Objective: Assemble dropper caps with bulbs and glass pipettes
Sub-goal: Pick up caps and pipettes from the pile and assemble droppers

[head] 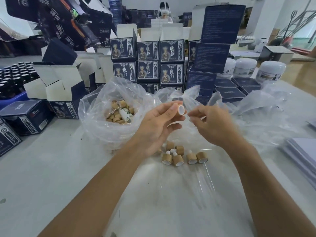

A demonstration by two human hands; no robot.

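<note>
The left hand [159, 124] pinches a cap [180, 109] between thumb and fingertips, its white open end turned toward the right hand [212, 124]. The right hand sits just beside that opening, fingers curled and pinched together on what looks like a thin glass tube [191, 115], too clear and blurred to be sure of. Below both hands, finished caps [183, 155] lie on the table [51, 168]. Beyond the left hand, a plastic bag [95, 113] holds more caps.
</note>
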